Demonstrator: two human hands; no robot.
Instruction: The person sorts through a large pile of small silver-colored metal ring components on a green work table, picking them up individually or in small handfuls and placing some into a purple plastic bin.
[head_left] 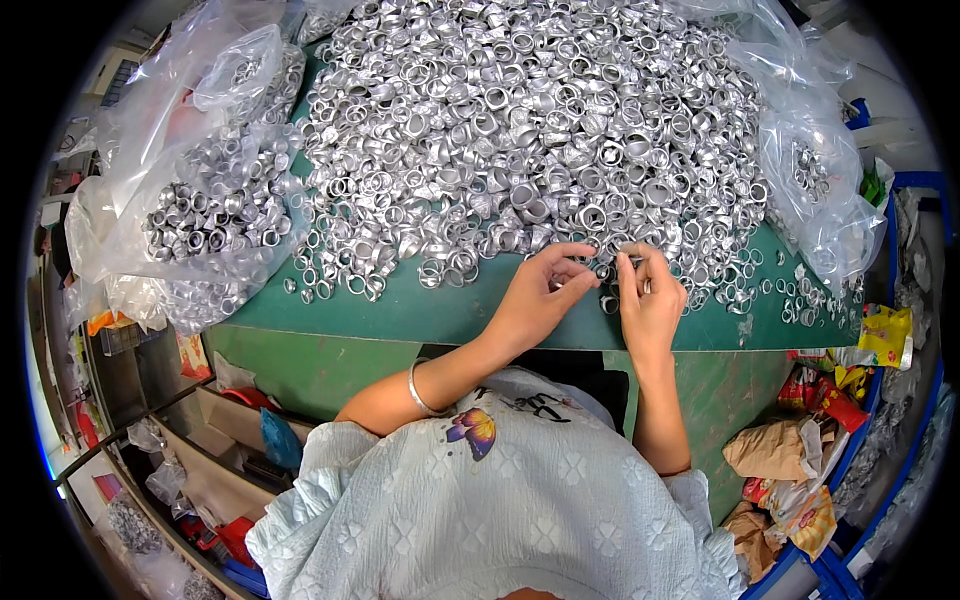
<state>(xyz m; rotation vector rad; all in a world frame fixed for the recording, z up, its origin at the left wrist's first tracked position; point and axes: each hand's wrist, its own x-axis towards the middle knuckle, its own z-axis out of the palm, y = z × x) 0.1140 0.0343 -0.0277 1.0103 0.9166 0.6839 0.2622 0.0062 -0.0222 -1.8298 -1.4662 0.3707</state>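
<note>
Loads on the table: a huge heap of small silver metal rings (530,120) covers most of the green worktable (440,315); honestly can't count them
Left hand (540,295): curled at the near edge of the heap, fingertips pinched together near one or two rings; looks like it's grasping something small, but too tiny for me to tell exactly what
Right hand (650,300): just beside the left, fingers bent around a little ring (609,303) at the heap's front edge; thumb and fingers closed on it as far as I can see
Wrist: a thin silver bangle (420,393) sits on the left forearm
Where the rings are: both hands work the front fringe of the heap, right where loose rings thin out onto bare green
Bags: a clear plastic bag (200,230) on the left is stuffed with more of the same rings; another clear bag (815,190) on the right holds a smaller lot
How far along: my guess is early days; the heap is still massive and only a scatter of singles lies apart at the right front (810,300); I can't tell which bag, if either, holds finished ones
Around the bench: crumpled wrappers and brown paper (780,450) in a blue crate on the right; boxes and red bits low on the left (240,400)
</note>
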